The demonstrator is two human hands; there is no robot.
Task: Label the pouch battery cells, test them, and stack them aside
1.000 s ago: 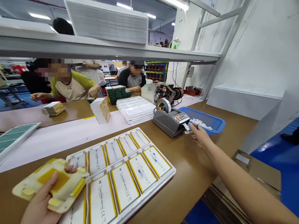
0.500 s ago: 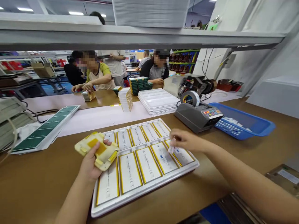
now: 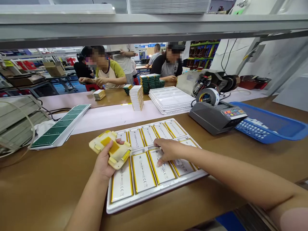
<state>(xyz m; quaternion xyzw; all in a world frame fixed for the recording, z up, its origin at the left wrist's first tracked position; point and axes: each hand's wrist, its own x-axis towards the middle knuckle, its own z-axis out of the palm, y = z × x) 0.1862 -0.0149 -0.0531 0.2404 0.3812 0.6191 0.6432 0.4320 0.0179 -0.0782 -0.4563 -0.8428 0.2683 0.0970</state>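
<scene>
My left hand (image 3: 106, 163) is closed around a cream plastic fixture (image 3: 99, 143) with yellow tape on it, held above the left end of a white tray (image 3: 132, 202). Flat white pouch batteries (image 3: 143, 171) with yellow edges lie in two rows in the tray's compartments. My right hand (image 3: 172, 150) is over the tray, palm down, thumb and fingers apart. Its fingertips are at a front-row battery (image 3: 166, 174); whether they touch it I cannot tell. The right hand and wrist partly hide the batteries beneath them.
A grey tape dispenser (image 3: 214, 117) and a blue basket (image 3: 255, 134) stand behind the tray to the right. Stacked white trays (image 3: 172, 96), a battery stack (image 3: 136, 98) and green boards (image 3: 59, 126) lie farther back. Two people sit across the bench. A shelf beam (image 3: 144, 27) spans overhead.
My right hand has moved left from the tray's right end, its fingers spreading out of a pinch. The small pale strip it held is no longer visible there. My left hand still holds the fixture.
</scene>
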